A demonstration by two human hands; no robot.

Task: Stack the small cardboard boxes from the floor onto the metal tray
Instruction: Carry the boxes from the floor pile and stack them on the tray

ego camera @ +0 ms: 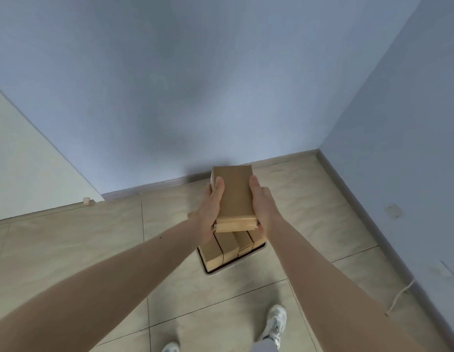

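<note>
On the beige tiled floor (94, 250) near the pale blue wall (170, 97) sits a white-rimmed rectangular metal tray (211, 272) containing brown cardboard boxes (225, 247) set side by side. Above it, the left hand (210, 212) and right hand (265, 207) grip the long sides of one small brown cardboard box (234, 196), thumbs on top.

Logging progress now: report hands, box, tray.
Left hand and right hand grip one cardboard box, held above the tray. Row of boxes already in tray. Nothing in the way.
</note>
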